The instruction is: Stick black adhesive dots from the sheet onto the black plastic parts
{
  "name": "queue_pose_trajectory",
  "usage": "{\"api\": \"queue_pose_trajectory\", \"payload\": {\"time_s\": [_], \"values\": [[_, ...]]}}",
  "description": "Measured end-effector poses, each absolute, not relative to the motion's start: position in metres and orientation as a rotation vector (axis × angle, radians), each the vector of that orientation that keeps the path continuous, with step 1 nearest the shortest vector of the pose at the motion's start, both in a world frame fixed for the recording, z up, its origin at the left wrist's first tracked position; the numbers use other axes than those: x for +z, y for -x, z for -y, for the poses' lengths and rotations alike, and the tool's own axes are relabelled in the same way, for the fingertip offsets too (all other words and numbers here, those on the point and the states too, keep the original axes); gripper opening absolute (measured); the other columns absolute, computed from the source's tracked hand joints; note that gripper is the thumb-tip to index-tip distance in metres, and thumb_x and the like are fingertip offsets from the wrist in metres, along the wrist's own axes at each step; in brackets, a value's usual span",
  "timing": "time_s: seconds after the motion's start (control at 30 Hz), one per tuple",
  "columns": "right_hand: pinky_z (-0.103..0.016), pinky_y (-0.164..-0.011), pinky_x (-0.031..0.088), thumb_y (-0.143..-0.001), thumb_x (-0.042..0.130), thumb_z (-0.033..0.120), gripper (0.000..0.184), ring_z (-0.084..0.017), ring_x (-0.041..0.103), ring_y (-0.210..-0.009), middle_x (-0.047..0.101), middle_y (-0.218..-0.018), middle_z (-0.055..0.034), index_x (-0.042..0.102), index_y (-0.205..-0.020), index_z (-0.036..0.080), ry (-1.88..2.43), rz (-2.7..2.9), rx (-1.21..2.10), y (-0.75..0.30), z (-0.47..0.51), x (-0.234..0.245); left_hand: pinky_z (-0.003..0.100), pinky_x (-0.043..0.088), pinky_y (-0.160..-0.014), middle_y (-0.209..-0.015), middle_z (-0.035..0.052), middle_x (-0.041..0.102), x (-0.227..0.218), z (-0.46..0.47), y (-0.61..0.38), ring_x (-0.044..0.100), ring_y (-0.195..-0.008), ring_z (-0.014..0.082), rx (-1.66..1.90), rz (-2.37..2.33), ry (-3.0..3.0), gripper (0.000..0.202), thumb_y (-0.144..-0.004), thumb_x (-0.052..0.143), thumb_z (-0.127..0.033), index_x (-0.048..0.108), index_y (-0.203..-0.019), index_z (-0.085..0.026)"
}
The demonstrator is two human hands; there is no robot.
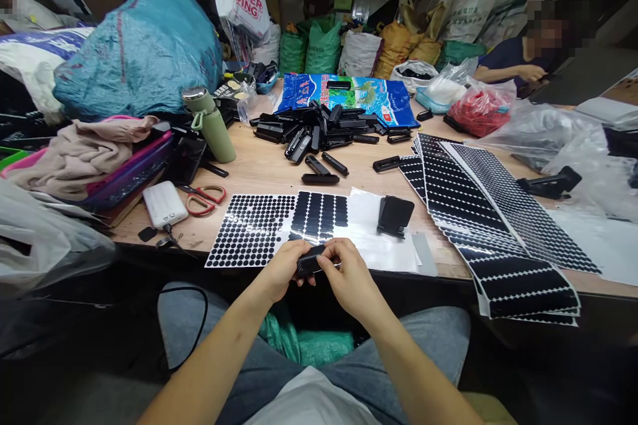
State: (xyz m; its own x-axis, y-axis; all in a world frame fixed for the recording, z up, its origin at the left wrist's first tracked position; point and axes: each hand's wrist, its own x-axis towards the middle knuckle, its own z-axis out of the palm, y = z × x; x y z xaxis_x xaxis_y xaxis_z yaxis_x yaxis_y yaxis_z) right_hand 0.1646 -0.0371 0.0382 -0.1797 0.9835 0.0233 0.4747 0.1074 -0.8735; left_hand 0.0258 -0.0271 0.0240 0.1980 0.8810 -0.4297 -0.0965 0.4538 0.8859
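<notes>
Just above my lap, at the table's front edge, both hands hold one small black plastic piece (pixel 310 261). My left hand (pixel 282 270) is closed around its left end. My right hand (pixel 349 273) pinches at its right end; whether a thin sticker is between those fingers I cannot make out. Right behind them lies a sheet of black oblong stickers (pixel 319 212), beside a white sheet of round black stickers (pixel 252 229). To the right, a black folding phone stand (pixel 395 216) stands on white paper (pixel 366 232). Farther back is a heap of folded black plastic pieces (pixel 323 126).
Long strips of black stickers (pixel 463 219) overhang the front edge at right. At left are red-handled scissors (pixel 204 200), a white power bank (pixel 165 204) with a cable and a green bottle (pixel 214 126). A co-worker (pixel 513 60) sits at the far right.
</notes>
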Motion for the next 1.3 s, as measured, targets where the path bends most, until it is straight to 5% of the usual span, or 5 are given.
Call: {"api": "queue_pose_trajectory", "payload": {"time_s": [0.47, 0.57, 0.73, 0.93, 1.3], "values": [[-0.036, -0.081, 0.039, -0.077, 0.052, 0.026, 0.008, -0.020, 0.047, -0.091, 0.049, -0.090, -0.0048, 0.046, -0.077, 0.020, 1.464, 1.669, 0.805, -0.160, 0.042, 0.026, 0.015, 0.026, -0.029, -0.049, -0.0035, 0.049, 0.024, 0.032, -0.029, 0.051, -0.036, 0.0095, 0.865, -1.179, -0.805, 0.019, -0.076, 0.044, -0.031, 0.047, -0.064, -0.015], [-0.037, -0.077, 0.040, -0.063, 0.067, 0.040, 0.041, -0.022, 0.046, -0.087, 0.048, -0.092, -0.0049, 0.043, -0.090, 0.020, 1.613, 1.547, 0.678, -0.169, 0.042, 0.013, 0.017, 0.027, -0.030, -0.049, -0.0038, 0.048, 0.019, 0.043, -0.024, 0.051, -0.036, 0.0106, 0.754, -1.200, -0.889, 0.024, -0.078, 0.042, -0.036, 0.048, -0.066, -0.016], [-0.032, -0.065, 0.041, -0.071, 0.057, 0.047, 0.040, -0.019, 0.048, -0.080, 0.049, -0.095, -0.0068, 0.042, -0.097, 0.020, 1.683, 1.417, 0.740, -0.192, 0.038, 0.006, 0.030, 0.046, -0.063, -0.075, 0.0051, 0.062, 0.017, 0.007, -0.015, 0.060, -0.073, 0.0208, 0.623, -1.395, -1.578, 0.023, -0.076, 0.050, -0.040, 0.059, -0.075, -0.019], [-0.030, -0.063, 0.042, -0.079, 0.049, 0.038, 0.020, -0.018, 0.051, -0.079, 0.053, -0.089, -0.0053, 0.048, -0.090, 0.020, 1.569, 1.562, 0.911, -0.172, 0.022, 0.003, 0.045, 0.023, -0.099, -0.132, 0.0162, 0.039, 0.011, -0.144, -0.020, 0.026, -0.125, 0.0319, 0.840, -1.679, -1.991, 0.031, -0.067, 0.061, -0.014, 0.057, -0.098, -0.015], [-0.034, -0.071, 0.041, -0.079, 0.044, 0.009, 0.015, -0.023, 0.050, -0.084, 0.056, -0.086, -0.0109, 0.057, -0.081, 0.015, 1.432, 2.432, 0.627, -0.100, 0.010, -0.023, 0.036, 0.048, -0.073, -0.077, 0.0077, 0.062, 0.002, -0.119, 0.025, 0.060, -0.079, 0.0205, 1.019, -1.670, -1.648, 0.024, -0.082, 0.041, -0.033, 0.054, -0.077, -0.013]]}}
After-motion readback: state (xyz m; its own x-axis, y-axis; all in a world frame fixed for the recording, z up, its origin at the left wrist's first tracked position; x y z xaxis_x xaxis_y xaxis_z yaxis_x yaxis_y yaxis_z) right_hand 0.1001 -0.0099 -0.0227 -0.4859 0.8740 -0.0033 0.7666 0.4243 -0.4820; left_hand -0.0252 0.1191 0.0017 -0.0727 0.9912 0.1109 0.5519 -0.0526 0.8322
